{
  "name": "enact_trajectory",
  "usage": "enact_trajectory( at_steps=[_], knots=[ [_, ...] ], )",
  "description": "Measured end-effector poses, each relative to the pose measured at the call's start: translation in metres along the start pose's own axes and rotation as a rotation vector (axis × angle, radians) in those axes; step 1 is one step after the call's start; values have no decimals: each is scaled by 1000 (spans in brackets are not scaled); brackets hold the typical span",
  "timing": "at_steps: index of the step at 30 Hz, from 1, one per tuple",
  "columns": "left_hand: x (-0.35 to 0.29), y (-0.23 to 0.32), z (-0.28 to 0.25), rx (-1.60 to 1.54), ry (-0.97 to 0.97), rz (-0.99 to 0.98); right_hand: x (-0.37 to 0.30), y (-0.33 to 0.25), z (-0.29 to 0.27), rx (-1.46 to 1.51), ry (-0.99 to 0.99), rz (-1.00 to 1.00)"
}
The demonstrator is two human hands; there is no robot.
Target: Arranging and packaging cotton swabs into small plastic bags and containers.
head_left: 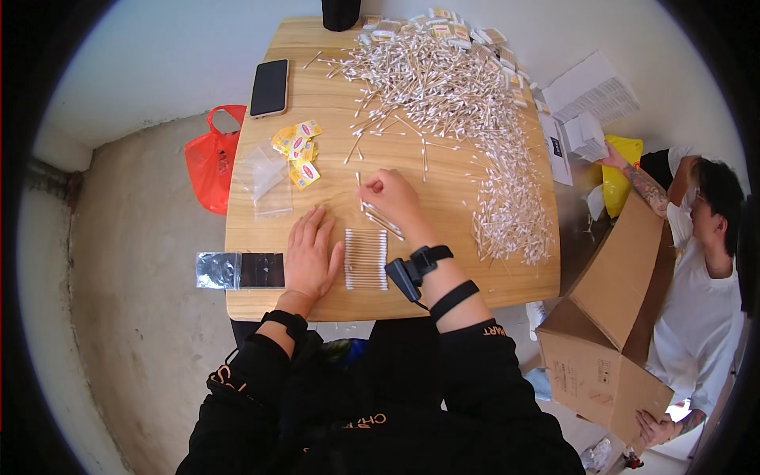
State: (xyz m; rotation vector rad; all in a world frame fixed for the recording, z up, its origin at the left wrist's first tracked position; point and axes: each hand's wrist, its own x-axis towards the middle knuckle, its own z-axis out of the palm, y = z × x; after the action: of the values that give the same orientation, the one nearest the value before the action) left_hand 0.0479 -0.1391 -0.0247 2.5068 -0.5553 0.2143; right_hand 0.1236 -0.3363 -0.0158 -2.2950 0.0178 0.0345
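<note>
My left hand (311, 252) lies flat on the wooden table (317, 43), fingers stretched out and holding nothing. Just right of it, cotton swabs (366, 260) are laid side by side in a neat ladder-like row. Beyond that row my right hand (389, 199) is closed in a pinch, with an upright-looking swab (359, 184) at its fingertips. A few loose swabs (383, 219) lie slanted under the hand. A big jumbled heap of cotton swabs (443, 87) covers the far right of the table and trails down its right side.
Left of the hands lie yellow paper cards (299, 150), a clear plastic bag (267, 178), a phone (270, 87) and a dark flat item (261, 270) in clear film. A red bag (214, 166) sits left of the table. At right, another person (697, 301) handles a cardboard box (594, 356).
</note>
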Motion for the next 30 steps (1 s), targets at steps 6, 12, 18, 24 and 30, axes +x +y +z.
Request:
enact_trajectory(
  at_steps=[6, 12, 18, 24, 30],
  knots=[
    [2, 4, 2, 1, -17, -4, 19, -8, 19, -118, -43, 92],
    [2, 3, 1, -3, -11, -10, 26, -4, 19, -60, -22, 208],
    [1, 3, -1, -26, 3, -6, 32, 16, -11, 683, -119, 334],
    [2, 5, 0, -32, -3, 1, 9, 41, -23, -88, 91, 109],
    [0, 3, 0, -34, -24, -10, -16, 30, -21, 76, -65, -135]
  ],
)
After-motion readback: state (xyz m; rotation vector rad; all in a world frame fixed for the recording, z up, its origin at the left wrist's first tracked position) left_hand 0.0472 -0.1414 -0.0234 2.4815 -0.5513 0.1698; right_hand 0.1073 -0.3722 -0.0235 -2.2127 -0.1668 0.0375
